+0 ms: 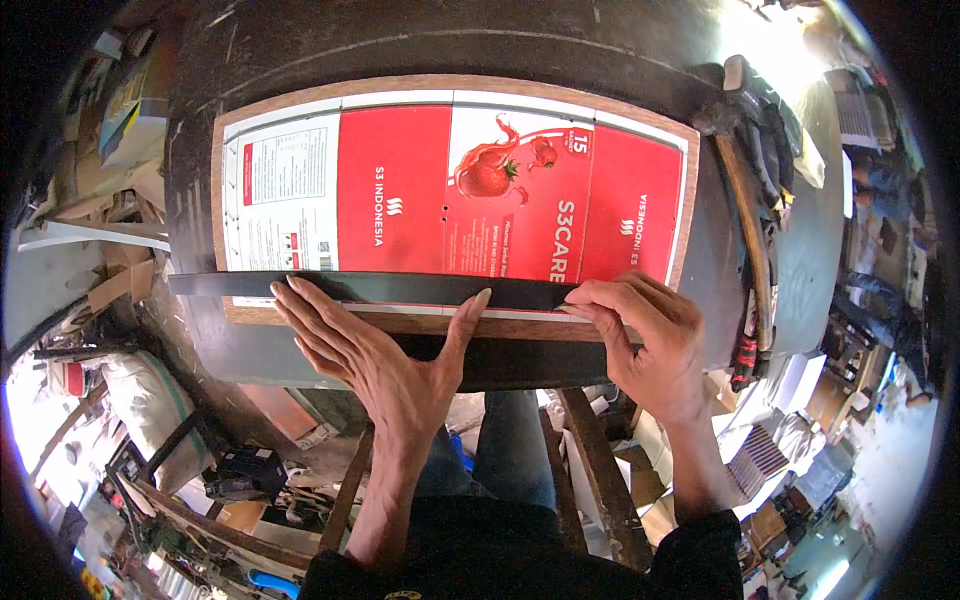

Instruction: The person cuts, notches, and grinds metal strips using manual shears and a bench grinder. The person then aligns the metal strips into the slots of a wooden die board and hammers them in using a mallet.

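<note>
Shirt (450, 550), nearest; left hand (388, 375), fingers spread, and right hand (658, 345), fingers pinched together, contents indiscernible, at a strip (390, 288) laid across the sheet (395, 150); uneven pressure could skew it. Beneath: board (530, 326), table (400, 48).

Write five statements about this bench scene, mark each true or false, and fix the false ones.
1. A black strip lies across the lower part of the red-and-white printed sheet. True.
2. The left hand is clenched into a fist. False: its fingers are extended, with the thumb apart from them.
3. A wooden-handled tool lies to the right of the sheet in the picture. True.
4. The sheet shows a printed banana. False: it shows a strawberry.
5. The right hand is near the strip's right end. True.
</note>
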Tool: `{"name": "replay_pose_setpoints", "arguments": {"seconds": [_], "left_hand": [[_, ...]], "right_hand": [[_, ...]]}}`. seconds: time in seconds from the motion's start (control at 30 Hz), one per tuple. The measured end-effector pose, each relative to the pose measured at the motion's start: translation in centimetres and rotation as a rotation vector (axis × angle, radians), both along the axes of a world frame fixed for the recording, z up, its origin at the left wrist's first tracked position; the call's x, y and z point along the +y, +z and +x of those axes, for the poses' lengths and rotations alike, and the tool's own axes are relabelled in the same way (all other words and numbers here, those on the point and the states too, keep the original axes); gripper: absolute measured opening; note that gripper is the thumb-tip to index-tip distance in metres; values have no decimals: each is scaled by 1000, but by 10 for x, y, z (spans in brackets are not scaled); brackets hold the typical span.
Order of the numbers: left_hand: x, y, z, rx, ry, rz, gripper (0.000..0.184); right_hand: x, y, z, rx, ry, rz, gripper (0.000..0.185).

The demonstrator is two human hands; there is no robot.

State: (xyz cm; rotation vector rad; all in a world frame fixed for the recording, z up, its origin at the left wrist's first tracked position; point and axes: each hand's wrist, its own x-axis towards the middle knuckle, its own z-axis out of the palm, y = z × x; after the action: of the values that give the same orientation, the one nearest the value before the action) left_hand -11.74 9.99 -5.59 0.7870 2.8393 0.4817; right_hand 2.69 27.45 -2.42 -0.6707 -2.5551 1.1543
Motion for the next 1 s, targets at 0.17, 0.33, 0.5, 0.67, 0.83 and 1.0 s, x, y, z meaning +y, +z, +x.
{"name": "replay_pose_setpoints", "arguments": {"seconds": [0.17, 0.33, 0.5, 0.67, 0.83, 1.0], "left_hand": [[1, 1, 4, 56, 36, 14, 140], [1, 2, 0, 68, 8, 40, 140], [-1, 6, -2, 45, 65, -2, 138], [-44, 5, -26, -72, -2, 119, 139], [-64, 7, -57, -55, -14, 24, 136], [-72, 5, -61, -100, -44, 32, 135]], "right_hand": [[1, 1, -1, 7, 38, 54, 19], [-9, 2, -3, -30, 14, 234, 18], [-23, 1, -7, 45, -330, 49, 16], [-44, 17, -42, 99, -483, -248, 26], [-72, 20, -106, 62, -72, -123, 19], [-85, 5, -147, 104, 107, -135, 19]]}}
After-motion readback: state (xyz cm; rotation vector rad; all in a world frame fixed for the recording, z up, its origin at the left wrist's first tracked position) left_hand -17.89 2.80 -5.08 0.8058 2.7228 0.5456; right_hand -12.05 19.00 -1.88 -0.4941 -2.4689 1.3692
